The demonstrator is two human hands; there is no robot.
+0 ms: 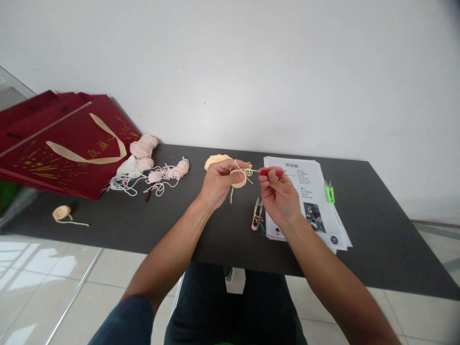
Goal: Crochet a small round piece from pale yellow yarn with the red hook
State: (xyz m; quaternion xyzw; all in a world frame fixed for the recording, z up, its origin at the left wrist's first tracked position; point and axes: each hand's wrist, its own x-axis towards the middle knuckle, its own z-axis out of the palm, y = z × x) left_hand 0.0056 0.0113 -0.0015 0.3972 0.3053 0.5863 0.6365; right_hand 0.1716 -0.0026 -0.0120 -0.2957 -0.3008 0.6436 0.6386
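Observation:
My left hand (219, 183) pinches a small round cream crochet piece (239, 179), with a yarn tail hanging below it. In my right hand (282, 196) is a crochet hook (265, 170) with a red handle, its thin metal shaft reaching left to the piece. My right fingers are closed around that handle. The hook's tip is too small to make out at the stitches. Behind my left hand lies a ball of pale yellow yarn (217, 159), partly hidden by the fingers.
Thread snips (256, 214) lie beside printed sheets (293, 211); green snips (329, 192) rest on the sheets' right edge. Pink yarn (143, 145) and tangled white yarn (126, 173) sit near dark red gift bags (72, 153). A small cream crocheted cup (62, 212) lies at the left.

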